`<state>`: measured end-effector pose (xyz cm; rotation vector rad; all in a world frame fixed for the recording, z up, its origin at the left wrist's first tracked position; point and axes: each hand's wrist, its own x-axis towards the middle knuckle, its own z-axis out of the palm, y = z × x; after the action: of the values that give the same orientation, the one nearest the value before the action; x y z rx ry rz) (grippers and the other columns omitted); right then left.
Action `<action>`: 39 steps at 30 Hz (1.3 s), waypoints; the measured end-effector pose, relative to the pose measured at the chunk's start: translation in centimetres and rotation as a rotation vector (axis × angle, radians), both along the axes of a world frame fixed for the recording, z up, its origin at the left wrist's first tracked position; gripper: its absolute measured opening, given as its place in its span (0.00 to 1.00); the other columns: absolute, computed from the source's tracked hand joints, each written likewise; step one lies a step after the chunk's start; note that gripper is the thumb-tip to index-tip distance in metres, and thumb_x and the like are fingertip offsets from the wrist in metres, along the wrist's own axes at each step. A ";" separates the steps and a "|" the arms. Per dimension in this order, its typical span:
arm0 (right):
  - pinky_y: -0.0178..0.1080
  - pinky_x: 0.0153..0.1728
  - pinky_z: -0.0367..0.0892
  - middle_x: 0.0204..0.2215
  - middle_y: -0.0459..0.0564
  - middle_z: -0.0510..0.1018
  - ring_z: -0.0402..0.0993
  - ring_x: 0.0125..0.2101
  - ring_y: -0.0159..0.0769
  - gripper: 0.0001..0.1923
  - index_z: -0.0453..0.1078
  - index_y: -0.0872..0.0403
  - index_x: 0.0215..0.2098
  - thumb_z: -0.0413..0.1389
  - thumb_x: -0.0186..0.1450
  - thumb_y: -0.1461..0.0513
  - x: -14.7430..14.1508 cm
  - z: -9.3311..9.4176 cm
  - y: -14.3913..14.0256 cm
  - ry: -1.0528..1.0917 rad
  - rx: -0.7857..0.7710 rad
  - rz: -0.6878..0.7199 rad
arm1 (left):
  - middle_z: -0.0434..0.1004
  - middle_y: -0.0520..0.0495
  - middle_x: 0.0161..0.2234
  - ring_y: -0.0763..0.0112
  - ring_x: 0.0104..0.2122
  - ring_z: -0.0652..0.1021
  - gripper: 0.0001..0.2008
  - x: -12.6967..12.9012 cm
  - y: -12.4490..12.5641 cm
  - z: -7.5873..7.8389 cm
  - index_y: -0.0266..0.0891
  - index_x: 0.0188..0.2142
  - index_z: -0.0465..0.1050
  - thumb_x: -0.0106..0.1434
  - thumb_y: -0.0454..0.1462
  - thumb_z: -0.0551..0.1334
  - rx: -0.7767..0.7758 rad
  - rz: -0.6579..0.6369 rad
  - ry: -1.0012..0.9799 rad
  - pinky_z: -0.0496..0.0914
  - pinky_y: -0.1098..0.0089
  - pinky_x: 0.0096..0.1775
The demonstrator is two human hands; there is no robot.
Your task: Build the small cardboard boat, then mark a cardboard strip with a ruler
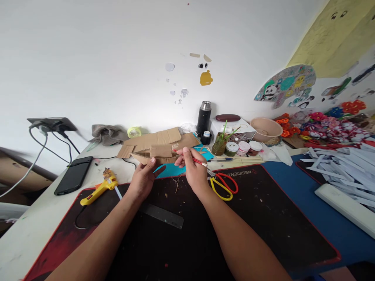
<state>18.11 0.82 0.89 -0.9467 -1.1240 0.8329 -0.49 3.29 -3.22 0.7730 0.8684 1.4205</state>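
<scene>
My left hand point(143, 181) grips a boat-shaped piece of folded cardboard point(142, 158) by its near side, thumb on top. A small cardboard block point(161, 151) stands up at the middle of the piece. In my right hand point(193, 171) is a slim red pencil point(199, 161), held in a writing grip, its tip close to the right edge of the block. Whether the tip touches the cardboard I cannot tell. Behind lie larger cardboard scraps point(164, 136), and blue paper point(172, 170) shows beneath.
A yellow glue gun point(101, 190) and a phone point(74, 175) lie at left. A clear ruler point(162, 216) rests on the black mat point(249, 226). Right of my hand are scissors point(224, 186), paint jars point(243, 148) and a black thermos point(204, 119). Paper strips point(342, 175) are piled far right.
</scene>
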 end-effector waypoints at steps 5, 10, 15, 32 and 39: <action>0.38 0.30 0.77 0.24 0.48 0.84 0.84 0.27 0.39 0.32 0.82 0.51 0.40 0.56 0.76 0.33 0.0 -0.1 0.1 -0.003 -0.006 -0.001 | 0.87 0.46 0.51 0.53 0.53 0.83 0.28 -0.1 0.0 -0.1 0.45 0.47 0.83 0.52 0.48 0.87 -0.007 0.001 -0.004 0.79 0.46 0.59; 0.38 0.30 0.77 0.24 0.48 0.84 0.84 0.27 0.39 0.33 0.82 0.51 0.41 0.56 0.76 0.33 -0.1 -0.1 0.1 -0.005 -0.008 0.000 | 0.87 0.44 0.53 0.49 0.55 0.83 0.26 -0.1 0.0 -0.2 0.44 0.47 0.82 0.55 0.49 0.86 0.007 -0.012 0.020 0.78 0.45 0.60; 0.38 0.29 0.77 0.24 0.48 0.84 0.84 0.26 0.39 0.32 0.82 0.50 0.40 0.56 0.76 0.33 -0.2 -0.2 0.1 0.007 0.006 0.006 | 0.87 0.44 0.53 0.49 0.56 0.83 0.27 0.0 0.0 -0.1 0.44 0.47 0.83 0.54 0.49 0.86 -0.007 -0.006 0.012 0.78 0.45 0.60; 0.37 0.28 0.77 0.25 0.48 0.84 0.84 0.27 0.38 0.32 0.82 0.50 0.39 0.55 0.77 0.34 -0.3 -0.3 -0.1 -0.041 0.020 0.043 | 0.87 0.41 0.56 0.42 0.62 0.80 0.35 0.4 -0.3 0.3 0.47 0.55 0.81 0.52 0.52 0.86 0.022 -0.015 0.058 0.79 0.43 0.59; 0.37 0.28 0.77 0.25 0.48 0.84 0.84 0.27 0.38 0.31 0.82 0.49 0.40 0.55 0.77 0.34 -0.4 -0.3 0.0 -0.041 0.016 0.044 | 0.87 0.41 0.56 0.42 0.62 0.81 0.35 0.3 -0.2 0.2 0.47 0.56 0.81 0.53 0.52 0.86 0.027 -0.030 0.056 0.79 0.43 0.59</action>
<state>17.72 0.79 0.55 -0.9320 -1.1892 0.8424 -0.18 3.04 -3.02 0.8466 0.8787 1.3924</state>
